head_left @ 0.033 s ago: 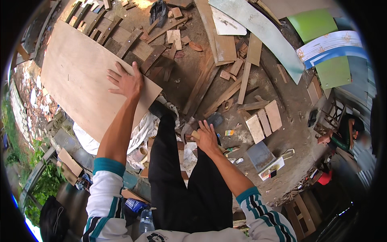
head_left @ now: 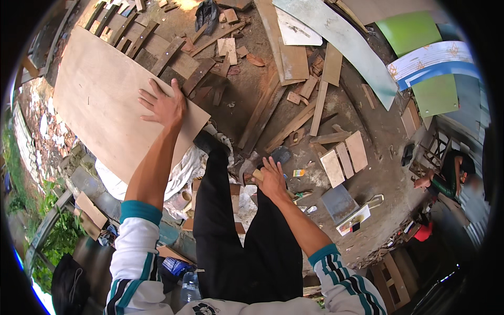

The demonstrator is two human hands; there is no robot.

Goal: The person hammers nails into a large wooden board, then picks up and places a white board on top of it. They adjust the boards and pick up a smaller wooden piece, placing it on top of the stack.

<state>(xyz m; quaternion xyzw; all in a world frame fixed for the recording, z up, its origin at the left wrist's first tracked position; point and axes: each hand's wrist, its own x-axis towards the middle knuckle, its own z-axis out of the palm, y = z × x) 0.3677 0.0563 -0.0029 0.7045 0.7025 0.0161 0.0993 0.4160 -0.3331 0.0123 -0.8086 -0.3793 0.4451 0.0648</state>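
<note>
One pale board (head_left: 100, 126): out on the left, tilted across the view, its near side over the white cloth (head_left: 111, 178); what props it underneath is hidden.
Left hand (head_left: 167, 107): fingers spread wide, palm down on the board near its right-hand corner, gripping nothing.
What's changed: next to nothing! The view slips a touch, the palm stays put, so the board is steadied just as it was.
Right hand (head_left: 273, 181): over by the right knee, fingers closed around a short tan wooden piece (head_left: 257, 174), handle-like; its far end is lost beneath the hand, and how tight the grip is, I can't tell.
Pale slats (head_left: 332, 168): further right, on the ground.
Far right: a co-worker (head_left: 450, 170), bent over, squeezed and blurred by the rim.
</note>
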